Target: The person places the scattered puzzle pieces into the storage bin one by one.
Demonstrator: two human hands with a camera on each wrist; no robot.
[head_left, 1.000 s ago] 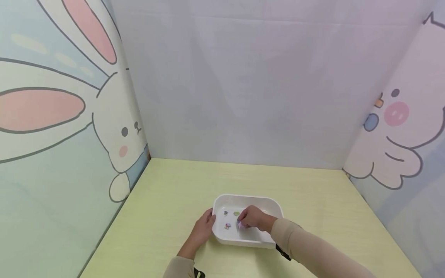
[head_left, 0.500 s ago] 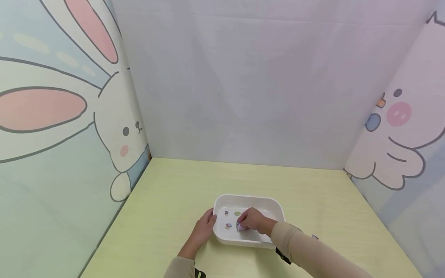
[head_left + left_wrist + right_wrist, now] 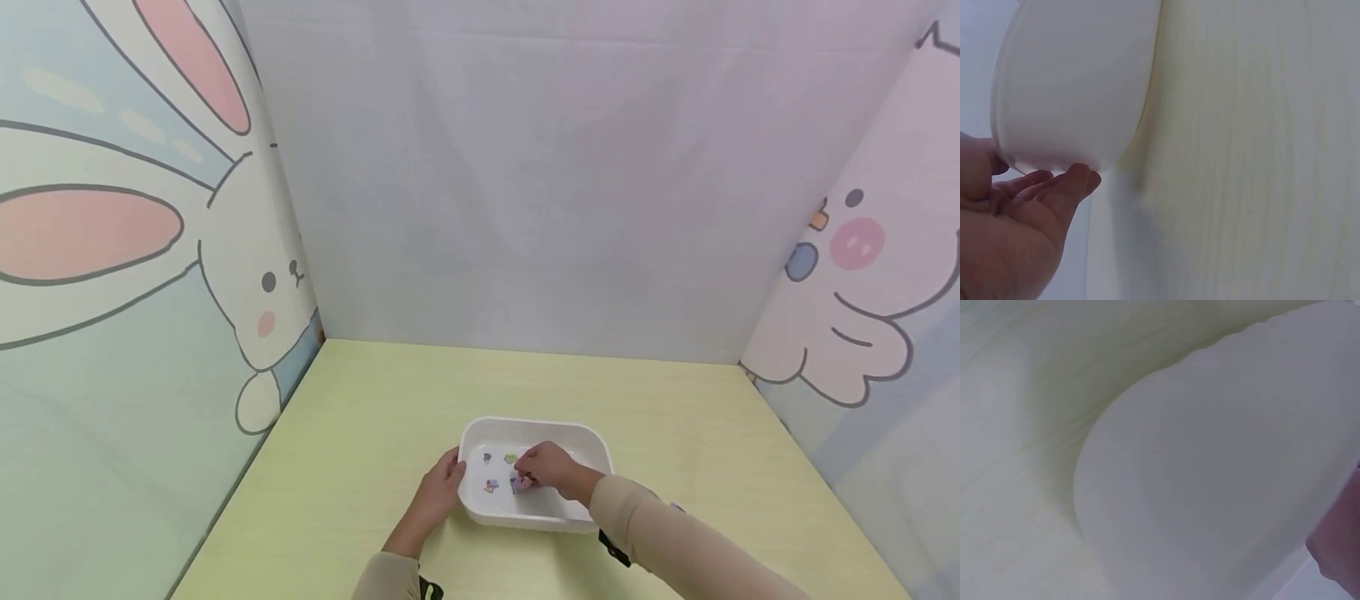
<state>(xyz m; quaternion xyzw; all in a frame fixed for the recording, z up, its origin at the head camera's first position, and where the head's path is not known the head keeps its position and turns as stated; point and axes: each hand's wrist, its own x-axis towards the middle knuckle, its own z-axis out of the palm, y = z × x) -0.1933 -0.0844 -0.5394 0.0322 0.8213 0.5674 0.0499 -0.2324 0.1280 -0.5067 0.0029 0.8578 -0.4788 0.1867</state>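
A white plastic tray (image 3: pixel 536 523) with a raised rim sits on the table. My left hand (image 3: pixel 438 492) grips its left end, thumb over the rim and fingers against the outer wall, as the left wrist view shows. Inside the tray, my right hand (image 3: pixel 553 467) has curled fingers at a small purple-pink cartoon piece (image 3: pixel 519 483), which it appears to pinch; the fingers partly cover it. Near it on the tray floor lie a green piece (image 3: pixel 511 458), a small dark piece (image 3: pixel 487 457) and a red-and-blue piece (image 3: pixel 491 485). In the right wrist view the tray wall (image 3: pixel 1210 456) hides most of the hand.
The pale yellow table (image 3: pixel 360 417) extends around the tray. Another small coloured piece (image 3: pixel 677 507) shows beside the right sleeve (image 3: pixel 675 533). A grey backdrop (image 3: pixel 525 192) stands behind, with cartoon-printed panels at left and right.
My right fingertips have shifted slightly up and back, and more of the purple-pink piece shows beneath them. My left hand keeps its hold on the tray.
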